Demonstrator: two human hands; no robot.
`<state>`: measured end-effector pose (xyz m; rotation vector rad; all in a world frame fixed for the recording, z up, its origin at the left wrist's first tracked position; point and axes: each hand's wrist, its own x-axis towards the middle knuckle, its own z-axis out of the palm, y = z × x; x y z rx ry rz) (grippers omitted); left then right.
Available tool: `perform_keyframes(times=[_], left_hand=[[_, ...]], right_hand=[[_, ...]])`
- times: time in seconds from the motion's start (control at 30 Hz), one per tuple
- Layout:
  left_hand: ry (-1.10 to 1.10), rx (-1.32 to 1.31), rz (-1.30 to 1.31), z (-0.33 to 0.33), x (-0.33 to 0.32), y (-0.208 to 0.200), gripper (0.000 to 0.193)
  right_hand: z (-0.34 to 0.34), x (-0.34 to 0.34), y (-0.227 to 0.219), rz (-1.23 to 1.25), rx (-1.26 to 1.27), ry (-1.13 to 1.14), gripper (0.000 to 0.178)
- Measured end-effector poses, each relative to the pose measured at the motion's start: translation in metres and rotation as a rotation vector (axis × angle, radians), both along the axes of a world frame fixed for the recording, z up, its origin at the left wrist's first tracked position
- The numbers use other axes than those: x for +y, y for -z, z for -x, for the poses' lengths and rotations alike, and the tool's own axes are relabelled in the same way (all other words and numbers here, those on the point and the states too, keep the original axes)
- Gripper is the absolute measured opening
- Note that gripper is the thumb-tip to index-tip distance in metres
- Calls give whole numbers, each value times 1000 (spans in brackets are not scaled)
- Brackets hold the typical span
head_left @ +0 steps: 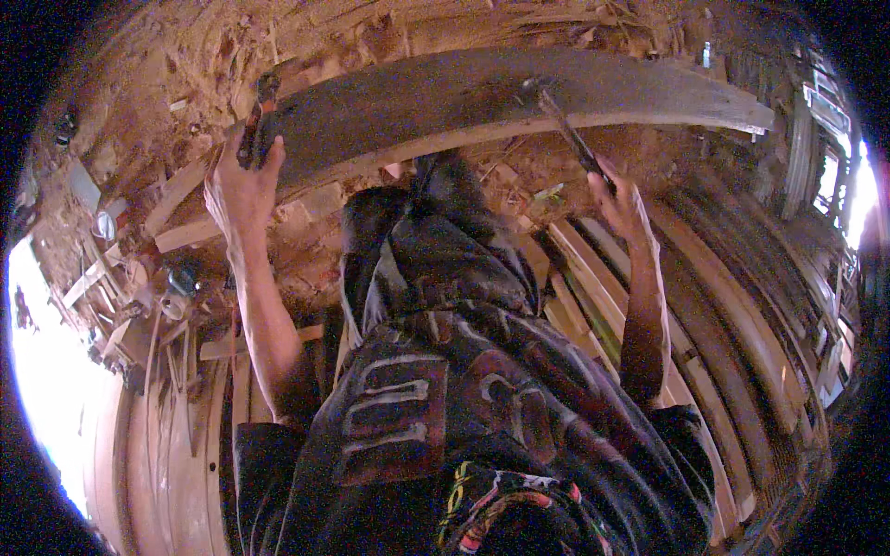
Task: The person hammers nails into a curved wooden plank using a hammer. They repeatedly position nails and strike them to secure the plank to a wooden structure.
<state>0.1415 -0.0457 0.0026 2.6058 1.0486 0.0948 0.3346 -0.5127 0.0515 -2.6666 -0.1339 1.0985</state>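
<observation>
A long, dark grey wooden plank (408,97) lies crosswise in front of me, its pale near edge facing me. My left hand (243,181) is closed around a black-and-orange hand tool (262,116) at the plank's left part; the tool's exact kind is hard to make out. In my right hand (619,197) is a hammer (570,132), gripped by its dark handle. The hammer's head is at the plank's top face, right of the middle; whether it touches the wood I cannot tell.
Sawdust and wood scraps cover the brown ground (185,56). Stacked long boards (714,278) lie to my right, more boards (153,463) at the lower left. A small dark round object (183,281) sits among offcuts on the left. My legs (436,250) are just behind the plank.
</observation>
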Motion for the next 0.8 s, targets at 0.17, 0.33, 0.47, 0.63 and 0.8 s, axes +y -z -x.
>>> perform_keyframes(times=[0.17, 0.33, 0.47, 0.63, 0.8], left_hand=[[-61, -34, 24, 1, 19, 2, 51], [-145, -36, -114, 29, 28, 8, 53], [-277, -60, 65, 47, 32, 8, 49], [-269, 28, -59, 65, 25, 2, 53], [-386, 17, -2, 89, 23, 3, 64]], right_hand=[[0, -16, 50, -140, -257, -172, 49], [17, 1, 35, -252, -122, 82, 50], [10, -4, 38, -194, -68, 69, 50], [-8, 21, 35, -139, -137, -341, 56], [1, 166, 17, -300, 12, -527, 59]])
